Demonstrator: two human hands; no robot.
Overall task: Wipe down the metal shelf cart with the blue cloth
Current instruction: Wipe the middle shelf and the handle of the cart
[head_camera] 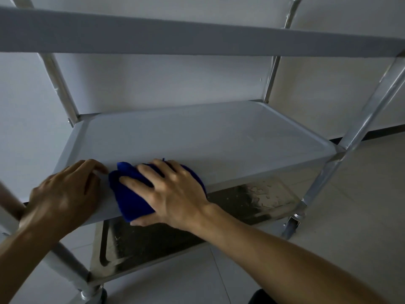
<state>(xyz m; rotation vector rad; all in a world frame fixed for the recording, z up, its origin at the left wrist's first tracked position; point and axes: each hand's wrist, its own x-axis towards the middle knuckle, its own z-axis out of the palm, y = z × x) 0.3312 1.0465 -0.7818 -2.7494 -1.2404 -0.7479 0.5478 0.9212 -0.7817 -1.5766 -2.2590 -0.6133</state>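
The metal shelf cart fills the view, with its middle shelf [197,132] in front of me. A dark blue cloth [131,194] is draped over the middle shelf's near rim. My right hand [173,191] lies on the cloth with fingers spread and the thumb tucked under the rim, pressing the cloth against the edge. My left hand [63,194] rests on the same rim just left of the cloth, its fingers curled over the edge.
The top shelf's edge [197,38] crosses overhead. The bottom shelf [175,233] is dark and smudged. Angled metal posts [368,110] stand at the corners, with a caster [292,224] at the lower right. A pale wall lies behind and a tiled floor [350,216] to the right.
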